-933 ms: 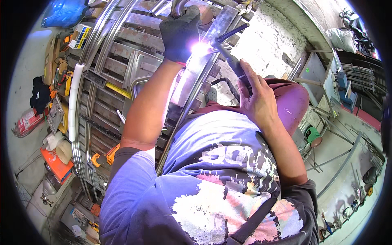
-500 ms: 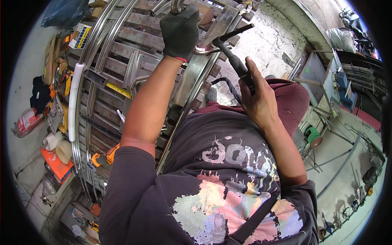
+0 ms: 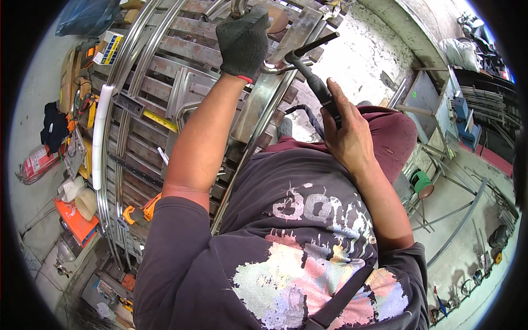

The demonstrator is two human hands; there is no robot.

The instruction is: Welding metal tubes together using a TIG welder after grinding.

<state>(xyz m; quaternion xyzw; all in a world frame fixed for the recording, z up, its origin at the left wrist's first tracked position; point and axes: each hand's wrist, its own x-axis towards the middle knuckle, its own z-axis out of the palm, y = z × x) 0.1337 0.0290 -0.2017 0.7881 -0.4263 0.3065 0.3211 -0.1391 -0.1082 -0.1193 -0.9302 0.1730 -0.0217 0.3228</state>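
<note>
My left hand (image 3: pixel 243 44) wears a dark glove with a red cuff edge. Its fingers are closed round the end of a shiny bent metal tube (image 3: pixel 240 6) at the top of the view. My bare right hand (image 3: pixel 349 135) grips the handle of a black TIG welding torch (image 3: pixel 315 82), its index finger lying along the handle. The torch head, with its long back cap, points up and away from me beside the bench edge. Close to the torch head is a curved polished tube (image 3: pixel 278 69). A dark cable (image 3: pixel 305 111) hangs below the handle.
A slatted metal bench (image 3: pixel 159 69) carries long polished tubes (image 3: pixel 144 47), a tape measure (image 3: pixel 159 120) and a brown disc (image 3: pixel 278 20). On the left are an orange machine (image 3: pixel 74 223) and a white-wrapped tube section (image 3: pixel 102 137). Metal stock (image 3: pixel 484 104) and a green tool (image 3: pixel 421 183) lie right.
My right hand and the torch have shifted very slightly to the left. My left hand stays on the tube with barely any movement.
</note>
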